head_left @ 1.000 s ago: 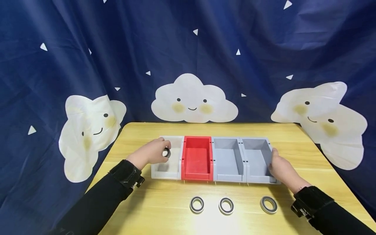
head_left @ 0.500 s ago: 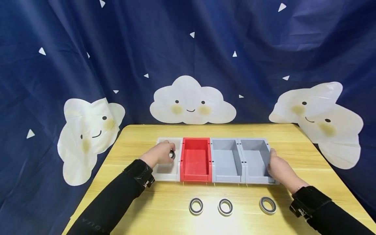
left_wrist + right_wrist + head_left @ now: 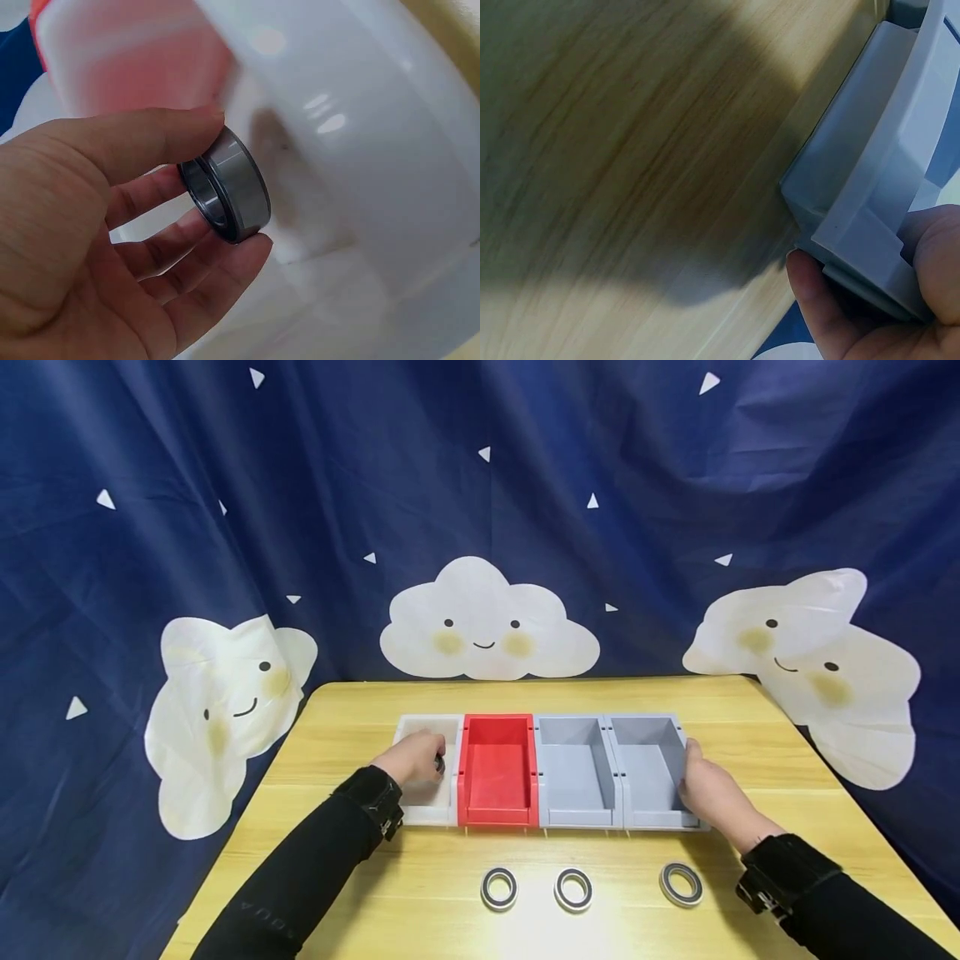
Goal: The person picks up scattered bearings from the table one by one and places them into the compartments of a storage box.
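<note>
My left hand (image 3: 415,758) reaches down into the white bin (image 3: 431,817) at the left end of the row. Between its thumb and fingers it pinches a ball bearing (image 3: 244,184), which stands on edge close over the bin's floor in the left wrist view. My right hand (image 3: 716,793) grips the outer side wall of the rightmost grey bin (image 3: 663,820). In the right wrist view, the thumb and a finger lie on either side of that wall near a corner; the other fingers are mostly hidden.
A red bin (image 3: 497,817) and another grey bin (image 3: 576,817) stand joined between the end bins. In front of the row lie a left bearing (image 3: 485,890), a middle bearing (image 3: 558,891) and a right bearing (image 3: 666,887) on the wooden table (image 3: 420,893). A blue curtain (image 3: 337,460) hangs behind.
My left hand has moved right and lower into the white bin, carrying the bearing with it. The right hand keeps its hold on the grey bin. The head view has shifted slightly.
</note>
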The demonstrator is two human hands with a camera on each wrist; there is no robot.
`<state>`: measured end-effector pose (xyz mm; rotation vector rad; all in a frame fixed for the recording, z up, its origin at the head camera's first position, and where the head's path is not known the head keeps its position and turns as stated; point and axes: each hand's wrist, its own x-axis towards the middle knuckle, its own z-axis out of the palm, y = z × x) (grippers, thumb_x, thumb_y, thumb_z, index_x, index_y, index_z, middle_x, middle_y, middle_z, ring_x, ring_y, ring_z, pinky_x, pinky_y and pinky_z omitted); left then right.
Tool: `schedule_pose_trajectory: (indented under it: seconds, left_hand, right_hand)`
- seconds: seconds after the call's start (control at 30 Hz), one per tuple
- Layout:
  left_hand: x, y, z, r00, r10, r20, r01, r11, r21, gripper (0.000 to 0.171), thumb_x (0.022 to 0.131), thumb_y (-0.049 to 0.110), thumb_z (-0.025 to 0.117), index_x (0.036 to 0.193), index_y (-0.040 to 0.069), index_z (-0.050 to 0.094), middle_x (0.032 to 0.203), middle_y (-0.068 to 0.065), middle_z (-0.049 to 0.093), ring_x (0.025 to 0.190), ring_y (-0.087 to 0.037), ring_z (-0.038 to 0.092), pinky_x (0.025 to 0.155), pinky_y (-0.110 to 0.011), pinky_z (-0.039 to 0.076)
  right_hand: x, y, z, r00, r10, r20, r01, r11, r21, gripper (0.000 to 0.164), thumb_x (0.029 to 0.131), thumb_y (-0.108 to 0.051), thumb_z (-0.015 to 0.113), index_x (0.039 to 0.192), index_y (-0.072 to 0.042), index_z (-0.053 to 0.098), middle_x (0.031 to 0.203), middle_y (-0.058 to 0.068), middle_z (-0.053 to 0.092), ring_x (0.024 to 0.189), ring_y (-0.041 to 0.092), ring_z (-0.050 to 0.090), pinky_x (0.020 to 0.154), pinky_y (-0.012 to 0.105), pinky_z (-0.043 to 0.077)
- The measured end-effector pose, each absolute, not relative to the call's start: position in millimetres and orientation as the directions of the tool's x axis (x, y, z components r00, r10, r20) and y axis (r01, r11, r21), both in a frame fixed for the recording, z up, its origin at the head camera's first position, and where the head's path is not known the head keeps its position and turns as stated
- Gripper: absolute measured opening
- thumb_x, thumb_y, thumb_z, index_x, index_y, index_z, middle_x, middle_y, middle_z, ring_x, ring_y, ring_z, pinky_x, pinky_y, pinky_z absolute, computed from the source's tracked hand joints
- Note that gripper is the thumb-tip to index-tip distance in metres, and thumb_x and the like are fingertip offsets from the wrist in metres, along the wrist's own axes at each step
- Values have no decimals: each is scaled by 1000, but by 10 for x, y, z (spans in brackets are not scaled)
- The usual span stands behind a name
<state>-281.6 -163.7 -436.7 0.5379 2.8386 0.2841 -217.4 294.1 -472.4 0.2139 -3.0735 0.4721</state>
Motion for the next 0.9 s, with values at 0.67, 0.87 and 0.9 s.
schedule_pose_trajectory:
  seconds: [0.67, 0.87, 0.9]
  left_hand:
    - [-2864, -1626, -4505, -917, 342, -205, 289, 924, 251, 22, 76, 0, 78, 90, 3, 62, 76, -3, 56, 74, -20, 52, 75, -33, 47]
    - [-2883, -1621, -4547, -911, 357, -204, 300, 916, 265, 22, 74, -3, 77, 89, 2, 62, 76, -4, 55, 73, -20, 51, 71, -32, 46]
    - [-2888, -1618, -4552, -910, 359, -206, 300, 916, 267, 23, 73, -3, 78, 90, 2, 62, 76, -4, 56, 73, -20, 51, 72, -32, 46]
  right_hand:
    - [-2182, 2891, -4725, -998, -71, -3, -67, 954, -291, 70, 89, 4, 57, 139, 28, 14, 70, 22, 58, 63, 28, 61, 56, 44, 52]
    - [-2182, 2905, -4749, -998, -68, 15, -70, 955, -287, 69, 89, 4, 57, 139, 28, 16, 72, 25, 59, 67, 32, 63, 59, 46, 53]
    - [-2183, 2908, -4750, -998, -68, 18, -70, 955, -288, 69, 89, 4, 57, 139, 28, 16, 73, 25, 59, 67, 33, 63, 59, 46, 54]
